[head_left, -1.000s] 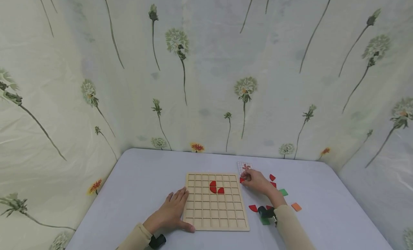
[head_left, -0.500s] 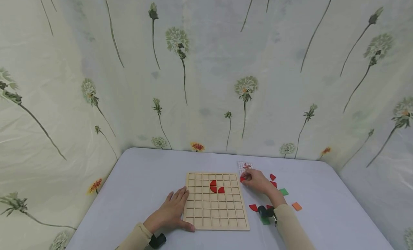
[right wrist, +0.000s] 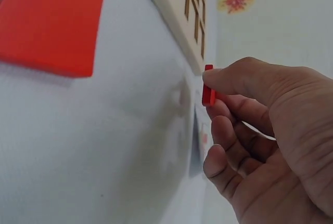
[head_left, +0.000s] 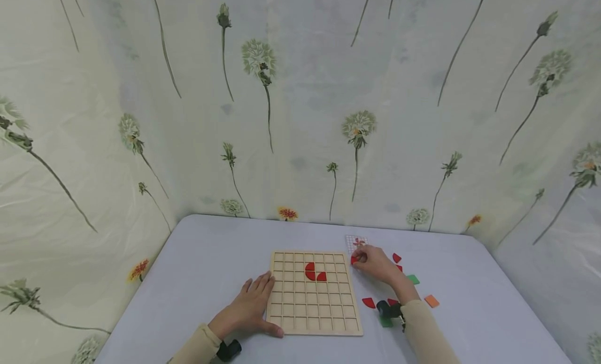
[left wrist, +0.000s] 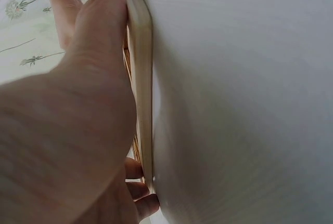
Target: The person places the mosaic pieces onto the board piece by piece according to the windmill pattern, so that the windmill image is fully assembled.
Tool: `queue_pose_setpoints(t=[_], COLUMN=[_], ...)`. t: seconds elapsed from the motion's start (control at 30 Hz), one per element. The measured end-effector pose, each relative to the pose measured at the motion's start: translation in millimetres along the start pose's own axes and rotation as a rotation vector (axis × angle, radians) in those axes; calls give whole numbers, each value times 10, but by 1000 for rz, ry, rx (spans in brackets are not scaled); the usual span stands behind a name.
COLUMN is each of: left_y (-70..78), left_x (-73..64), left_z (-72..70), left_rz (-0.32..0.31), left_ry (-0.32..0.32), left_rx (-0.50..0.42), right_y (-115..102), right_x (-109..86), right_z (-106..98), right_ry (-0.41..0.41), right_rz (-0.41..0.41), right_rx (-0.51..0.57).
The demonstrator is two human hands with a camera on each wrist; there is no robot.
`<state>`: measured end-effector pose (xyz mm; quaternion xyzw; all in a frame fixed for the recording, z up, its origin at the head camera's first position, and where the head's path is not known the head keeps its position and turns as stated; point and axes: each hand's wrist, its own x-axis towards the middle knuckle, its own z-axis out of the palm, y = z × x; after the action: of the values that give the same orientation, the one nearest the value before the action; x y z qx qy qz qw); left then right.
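Observation:
My right hand [head_left: 374, 261] pinches a small red tile [right wrist: 208, 85] between thumb and fingers, just off the right edge of a wooden grid board [head_left: 312, 306]. The tile's full outline is hidden by the fingers. Beside that hand lies a white pattern card [head_left: 350, 242] printed with a grid and a red figure. Several red quarter-round pieces [head_left: 310, 275] sit in cells in the board's upper half. My left hand [head_left: 249, 306] rests along the board's left edge, fingers extended; in the left wrist view its thumb and fingertips touch the board's side [left wrist: 141, 78].
Right of the board lie loose red pieces [head_left: 369, 303], another red piece [head_left: 396, 258], a green tile [head_left: 412, 279] and an orange tile [head_left: 431, 301]. A second green tile [head_left: 386, 322] is partly under the right wrist camera [head_left: 386, 308]. A flowered curtain [head_left: 300, 119] hangs behind the table.
My right hand has shifted very slightly to the right with the red tile still pinched. The left hand and the board stay in place.

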<state>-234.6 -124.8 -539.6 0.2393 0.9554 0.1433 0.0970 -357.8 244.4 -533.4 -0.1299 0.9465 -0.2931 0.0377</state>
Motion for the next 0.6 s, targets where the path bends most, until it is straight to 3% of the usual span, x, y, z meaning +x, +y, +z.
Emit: queue_pose_setpoints(t=[0.6], left_y=[10], left_x=[-7], left_z=[-7], left_rz=[-6], left_ry=[-6], left_rx=[-5], right_y=[-408], right_x=[-132], right_z=[-3], right_ry=[-16], right_rz=[-40], right_rx=[22])
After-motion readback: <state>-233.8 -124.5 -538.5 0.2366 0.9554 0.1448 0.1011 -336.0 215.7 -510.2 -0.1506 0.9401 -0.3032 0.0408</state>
